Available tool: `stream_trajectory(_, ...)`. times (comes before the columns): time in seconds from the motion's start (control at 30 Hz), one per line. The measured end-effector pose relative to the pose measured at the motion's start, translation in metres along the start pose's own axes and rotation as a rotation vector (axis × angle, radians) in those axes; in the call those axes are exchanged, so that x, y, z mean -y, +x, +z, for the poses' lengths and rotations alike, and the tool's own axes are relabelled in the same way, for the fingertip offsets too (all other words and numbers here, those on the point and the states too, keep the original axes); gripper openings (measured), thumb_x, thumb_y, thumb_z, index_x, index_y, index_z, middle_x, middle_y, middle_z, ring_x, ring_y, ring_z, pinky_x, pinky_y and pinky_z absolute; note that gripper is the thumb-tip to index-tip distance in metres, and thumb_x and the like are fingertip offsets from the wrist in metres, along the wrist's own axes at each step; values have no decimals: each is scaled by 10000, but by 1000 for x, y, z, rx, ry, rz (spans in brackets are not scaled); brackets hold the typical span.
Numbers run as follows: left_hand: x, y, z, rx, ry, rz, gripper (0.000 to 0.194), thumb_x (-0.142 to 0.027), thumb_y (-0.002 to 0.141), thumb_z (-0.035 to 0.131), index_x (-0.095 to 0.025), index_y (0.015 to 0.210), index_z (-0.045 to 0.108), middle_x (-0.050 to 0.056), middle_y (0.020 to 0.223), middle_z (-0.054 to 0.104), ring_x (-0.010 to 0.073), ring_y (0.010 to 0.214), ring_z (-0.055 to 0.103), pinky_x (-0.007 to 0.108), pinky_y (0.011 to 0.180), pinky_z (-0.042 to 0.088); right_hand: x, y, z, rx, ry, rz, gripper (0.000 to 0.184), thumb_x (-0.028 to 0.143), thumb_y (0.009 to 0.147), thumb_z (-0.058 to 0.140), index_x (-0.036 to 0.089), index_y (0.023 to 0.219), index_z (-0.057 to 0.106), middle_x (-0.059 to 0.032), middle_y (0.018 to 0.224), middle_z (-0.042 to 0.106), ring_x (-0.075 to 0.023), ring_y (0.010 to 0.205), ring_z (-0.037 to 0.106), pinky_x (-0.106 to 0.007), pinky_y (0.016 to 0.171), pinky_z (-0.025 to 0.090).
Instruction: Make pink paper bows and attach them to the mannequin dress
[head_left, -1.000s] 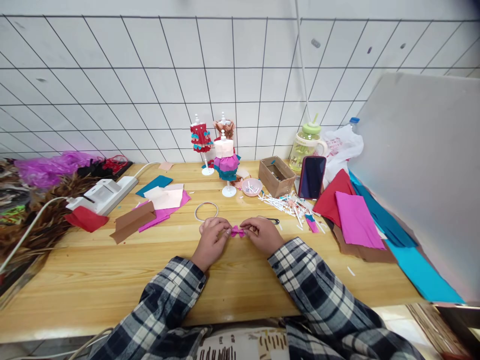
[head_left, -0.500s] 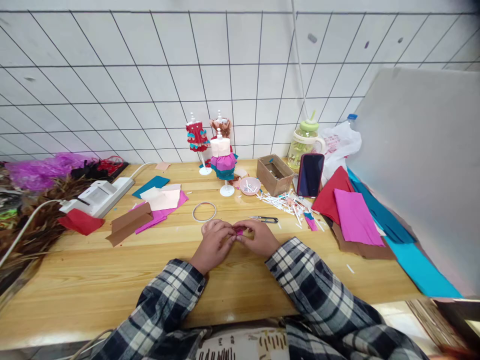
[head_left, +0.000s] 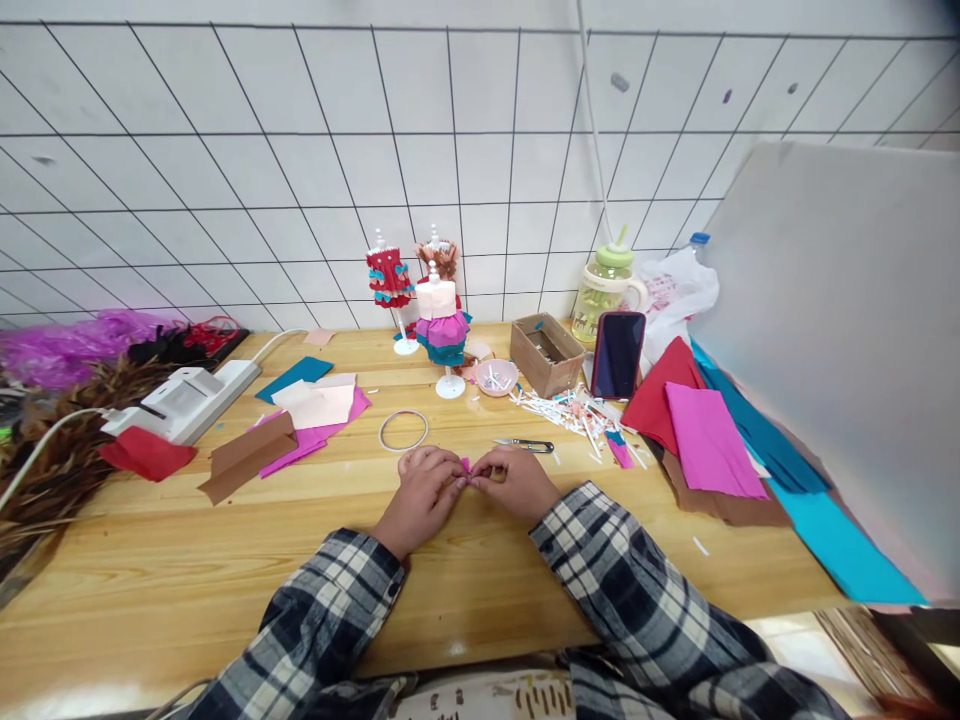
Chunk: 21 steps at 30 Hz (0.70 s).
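Between the fingertips of both hands is a small magenta piece of crepe paper (head_left: pixel 466 465), mostly covered by the fingers. My left hand (head_left: pixel 424 494) pinches it from the left, and my right hand (head_left: pixel 517 483) pinches it from the right. Just beyond the hands lie thread snips (head_left: pixel 525 444) and a thin ring (head_left: pixel 403 431), both flat on the wooden table (head_left: pixel 465 590). Further back stand small dress forms on white bases; the front one wears a cream, magenta and teal paper dress (head_left: pixel 442 330), another a red dress with blue bows (head_left: pixel 389 277).
White paper strips (head_left: pixel 562 408) lie scattered by a cardboard box (head_left: pixel 547 355) and a pink bowl (head_left: pixel 496 378). A phone (head_left: pixel 618 355) leans before a bottle (head_left: pixel 602 290). Folded coloured sheets (head_left: pixel 716 440) lie right, more paper (head_left: pixel 315 403) left, beside a power strip (head_left: pixel 184 400).
The fingertips have drawn slightly apart around the magenta piece, and a bit of it now shows above them. The whole view has shifted slightly.
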<state>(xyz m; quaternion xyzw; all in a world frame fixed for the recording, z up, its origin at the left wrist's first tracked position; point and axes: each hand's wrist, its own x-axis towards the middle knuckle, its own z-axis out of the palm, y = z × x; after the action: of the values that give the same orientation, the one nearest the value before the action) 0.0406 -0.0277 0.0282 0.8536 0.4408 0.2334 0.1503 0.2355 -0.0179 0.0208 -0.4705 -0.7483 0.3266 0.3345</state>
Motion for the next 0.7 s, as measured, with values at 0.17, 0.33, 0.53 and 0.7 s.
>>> stream_trajectory(0.17,10,4,-2,-112,12,-125,250,-339,929,441,-230,917,666,52,986,660,236,990,513,406,884,332,5,-1,-7,-69,86,5,50,149,728,671,186,708,644,-29,849,713,-177,862,629,-316,850,429)
stream_trajectory(0.33,20,16,0,-76,57,-216,274,-393,900,482,-254,1038,674,62,1059,649,261,1043,514,416,902,341,-2,0,-5,24,540,164,89,269,789,611,190,784,571,-6,709,687,-155,694,665,-291,716,499)
stream_trajectory(0.53,16,30,2,104,107,-232,226,-423,812,591,-289,962,693,44,1039,644,270,1016,543,407,858,337,-11,4,-3,89,821,329,348,453,656,741,173,841,648,-20,733,699,-163,700,673,-317,725,522)
stream_trajectory(0.7,17,31,0,122,6,-271,143,-363,774,612,-254,818,692,36,942,680,249,950,578,365,816,376,-12,5,-8,56,870,479,442,500,561,797,167,821,667,-42,775,716,-146,651,663,-275,623,516)
